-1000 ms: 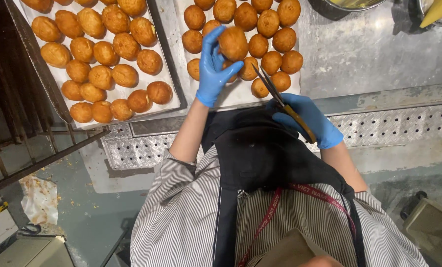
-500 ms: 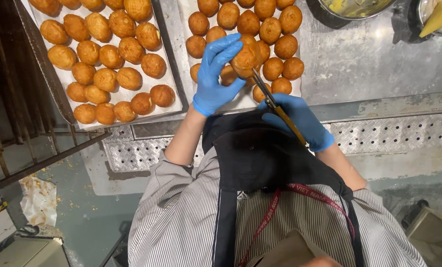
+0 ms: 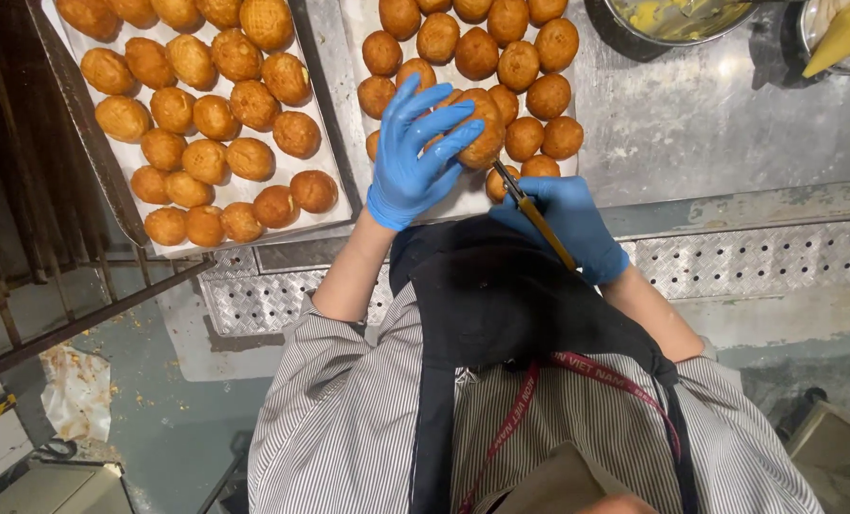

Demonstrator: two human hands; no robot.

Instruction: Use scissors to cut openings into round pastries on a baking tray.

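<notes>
While cradling a round golden-brown fried bun, left blue-gloved hand wraps loosely around it.
Right blue-gloved hand clamped on a thin yellow-handled knife; likely light, crumbly, best held by the sides.

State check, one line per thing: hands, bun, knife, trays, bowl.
left hand: gloved, gripping a bun
bun: lifted off the tray, held
right hand: gloved, closed on a knife
knife: tip at the bun
left tray: paper-lined, full of buns
middle tray: paper-lined, partly covered with buns
bowl: holds yellow filling
</notes>
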